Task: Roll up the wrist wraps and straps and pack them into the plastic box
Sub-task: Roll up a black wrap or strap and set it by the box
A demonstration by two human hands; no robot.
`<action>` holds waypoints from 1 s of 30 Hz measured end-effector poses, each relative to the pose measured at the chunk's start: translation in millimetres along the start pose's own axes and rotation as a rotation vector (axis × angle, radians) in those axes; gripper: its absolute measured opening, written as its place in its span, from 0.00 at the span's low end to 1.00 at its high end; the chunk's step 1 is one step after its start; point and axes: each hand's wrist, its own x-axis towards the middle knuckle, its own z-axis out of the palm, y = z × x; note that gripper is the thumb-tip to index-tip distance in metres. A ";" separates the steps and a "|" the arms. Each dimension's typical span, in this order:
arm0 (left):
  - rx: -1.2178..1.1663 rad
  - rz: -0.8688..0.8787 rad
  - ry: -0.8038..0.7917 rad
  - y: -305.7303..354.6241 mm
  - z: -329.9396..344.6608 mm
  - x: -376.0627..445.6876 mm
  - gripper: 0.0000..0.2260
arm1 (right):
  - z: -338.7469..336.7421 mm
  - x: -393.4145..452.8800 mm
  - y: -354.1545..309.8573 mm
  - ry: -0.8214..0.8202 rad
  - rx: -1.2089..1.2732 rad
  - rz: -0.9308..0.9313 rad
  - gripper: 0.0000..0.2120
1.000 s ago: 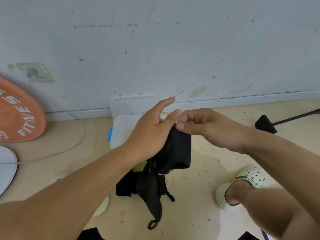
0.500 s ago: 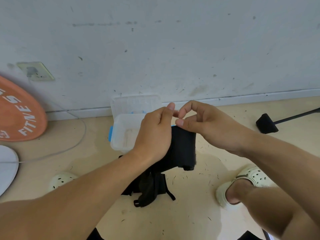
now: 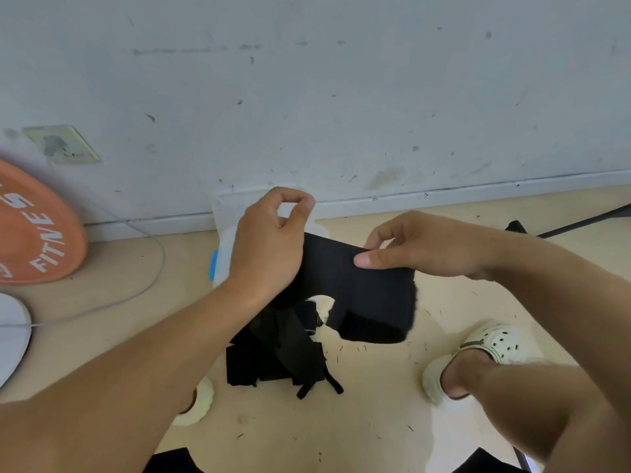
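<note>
Between my hands at centre frame, a black wrist wrap (image 3: pixel 368 288) stretches flat: my right hand (image 3: pixel 430 249) pinches its upper edge, my left hand (image 3: pixel 269 247) holds its other end in a curled grip. At 6 o'clock more black straps (image 3: pixel 280 353) lie heaped on the floor (image 3: pixel 375 421); the plastic box (image 3: pixel 223 254) sits at 11 o'clock behind my left hand. At 9 o'clock an orange plate (image 3: pixel 34 230) reads "FITNES".

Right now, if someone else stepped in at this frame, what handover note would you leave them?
Left hand and right hand each grip an end of a black wrap, held flat above the floor, not rolled.
Pile of straps lies on the floor under the hands.
Box sits open by the wall, mostly hidden by the left hand; contents can't be seen.
Left: roll this wrap, then the pile, pack all.
</note>
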 end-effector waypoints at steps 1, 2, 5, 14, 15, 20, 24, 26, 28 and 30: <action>0.043 -0.010 -0.031 -1.1 -2.5 0.8 0.08 | -3.5 -1.0 1.6 0.013 -0.017 0.007 0.14; 0.090 -0.022 -0.078 -2.4 -3.9 0.7 0.10 | -6.4 -0.9 3.6 0.048 -0.018 0.003 0.13; 0.124 -0.065 -0.252 -4.3 -1.4 -5.1 0.14 | -7.0 0.3 6.2 0.159 0.089 -0.071 0.10; -0.236 -0.133 -0.543 -0.2 11.8 -16.1 0.11 | 4.1 -0.1 -2.0 0.150 0.362 -0.252 0.15; -0.265 -0.115 -0.535 -1.0 10.9 -14.1 0.10 | 0.4 0.5 -0.2 0.143 0.385 -0.240 0.17; -0.437 -0.099 -0.337 2.2 3.4 -2.6 0.16 | -17.7 -0.4 7.2 0.023 0.374 -0.139 0.24; -0.396 -0.204 -0.051 -1.6 -5.8 10.9 0.13 | -32.6 -9.6 9.2 0.002 0.278 -0.071 0.27; -0.325 -0.267 0.023 -6.7 -8.1 13.6 0.15 | -37.0 -12.5 11.1 0.029 0.279 -0.063 0.26; -0.239 -0.255 0.009 -5.9 -7.7 8.6 0.17 | -36.4 -12.9 12.9 0.074 0.346 -0.084 0.26; -0.192 -0.149 -0.080 2.0 -3.4 -2.6 0.16 | -31.2 -10.9 12.1 0.107 0.439 -0.104 0.25</action>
